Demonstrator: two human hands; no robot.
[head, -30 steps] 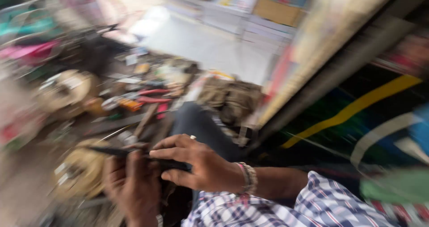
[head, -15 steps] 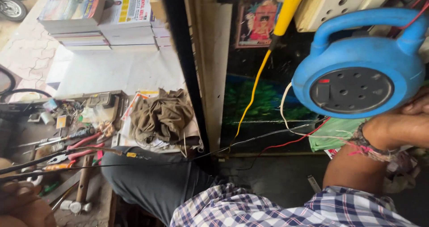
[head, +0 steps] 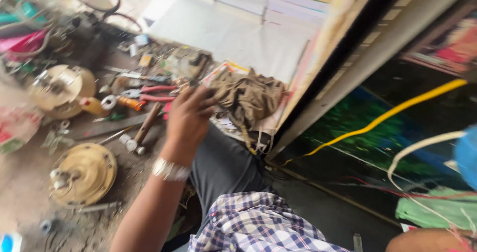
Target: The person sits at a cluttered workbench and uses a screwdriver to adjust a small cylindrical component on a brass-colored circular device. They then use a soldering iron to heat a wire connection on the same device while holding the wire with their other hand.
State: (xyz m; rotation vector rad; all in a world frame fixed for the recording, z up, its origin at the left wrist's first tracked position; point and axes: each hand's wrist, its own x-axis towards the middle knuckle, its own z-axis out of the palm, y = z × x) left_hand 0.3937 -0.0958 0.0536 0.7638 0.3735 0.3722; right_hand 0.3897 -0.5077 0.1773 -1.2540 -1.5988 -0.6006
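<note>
My left hand (head: pixel 186 120) is raised over my grey trouser knee (head: pixel 223 165), back to the camera, with a metal band on the wrist. Its curled fingertips are at the left edge of a crumpled brown cloth (head: pixel 251 98) lying on the floor by a door frame. The hand is blurred, and its palm side is hidden. Of my right arm only the forearm (head: pixel 427 239) shows at the bottom right corner; the hand itself is out of frame.
Tools litter the floor on the left: red-handled pliers (head: pixel 149 93), a wooden-handled hammer (head: pixel 144 128) and two round cream motor housings (head: pixel 84 175). On the right are a yellow cable (head: pixel 392 113), a white cable (head: pixel 417 147), a blue reel's edge (head: pixel 467 155) and green material (head: pixel 437 210).
The view swung left and down, away from the blue cable reel. My left hand rose from the lower left to the brown cloth. My right hand left the frame.
</note>
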